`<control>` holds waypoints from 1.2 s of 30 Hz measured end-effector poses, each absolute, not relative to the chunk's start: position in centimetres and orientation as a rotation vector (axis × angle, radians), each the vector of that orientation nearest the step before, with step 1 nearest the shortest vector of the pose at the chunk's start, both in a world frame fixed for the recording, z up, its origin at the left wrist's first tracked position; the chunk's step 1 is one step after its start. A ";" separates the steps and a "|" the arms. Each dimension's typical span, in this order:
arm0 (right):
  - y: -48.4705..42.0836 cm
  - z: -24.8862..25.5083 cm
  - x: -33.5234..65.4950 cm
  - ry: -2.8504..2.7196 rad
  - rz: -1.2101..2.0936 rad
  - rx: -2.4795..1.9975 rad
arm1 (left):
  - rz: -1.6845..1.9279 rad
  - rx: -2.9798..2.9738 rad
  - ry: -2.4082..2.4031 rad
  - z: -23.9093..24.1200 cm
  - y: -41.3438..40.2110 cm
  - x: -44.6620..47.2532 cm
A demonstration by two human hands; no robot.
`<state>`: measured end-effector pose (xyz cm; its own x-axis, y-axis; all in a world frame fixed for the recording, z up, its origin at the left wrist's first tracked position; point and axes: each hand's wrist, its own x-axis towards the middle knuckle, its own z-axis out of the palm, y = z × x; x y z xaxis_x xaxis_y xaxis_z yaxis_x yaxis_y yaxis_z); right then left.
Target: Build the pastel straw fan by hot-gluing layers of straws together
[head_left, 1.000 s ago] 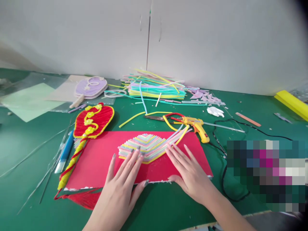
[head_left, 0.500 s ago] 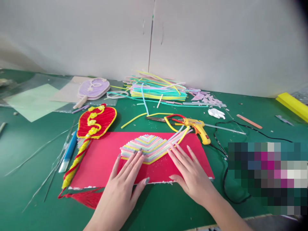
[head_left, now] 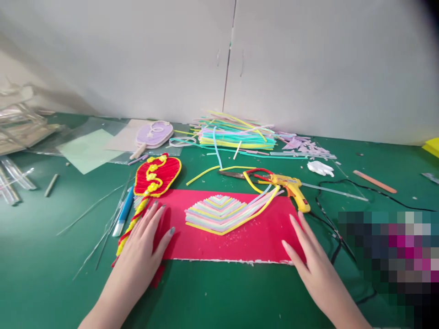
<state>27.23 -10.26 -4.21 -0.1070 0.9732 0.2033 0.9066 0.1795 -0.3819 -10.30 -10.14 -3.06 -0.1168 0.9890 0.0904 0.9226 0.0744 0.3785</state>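
Note:
Flat on the table lies a red board [head_left: 202,249] with a ragged white front edge. Pastel pipe cleaners [head_left: 219,219] are laid on it in nested V rows, with a yellow one outermost; their loose right ends reach past the board's back edge. My left hand [head_left: 144,237] is spread over the board's left end and the yellow handle of a red fan [head_left: 157,176], holding nothing. At the board's right end, my right hand [head_left: 312,251] has its fingers apart and is empty. A yellow glue gun [head_left: 291,187] and pliers [head_left: 236,174] lie just behind the board.
At the back are a bundle of pipe cleaners [head_left: 236,137], purple scraps [head_left: 302,146] and a purple fan [head_left: 154,135]. A blue-handled brush [head_left: 125,210] and thin wires lie left. On the right are a black cord [head_left: 322,219], white crumpled material [head_left: 320,168] and an orange stick [head_left: 375,182].
Both hands have moved off the pipe cleaner rows, the left toward the fan handle, the right to the board's right end. The view has shifted, showing more of the left side.

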 end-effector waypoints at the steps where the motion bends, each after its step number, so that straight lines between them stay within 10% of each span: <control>1: -10.3 -4.2 27.1 -2.057 0.238 -1.771 | 0.522 1.911 2.172 -3.0 -10.0 -10.6; 36: 1.1 -4.2 33.9 -1.990 -0.115 -1.757 | 0.616 1.917 2.091 -3.4 -10.1 -12.3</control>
<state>33.86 1.06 -4.16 -0.0605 0.9133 0.4029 0.9536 0.1721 -0.2470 -12.29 -10.13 -3.39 -0.1116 0.9881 0.1062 0.8877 0.0511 0.4575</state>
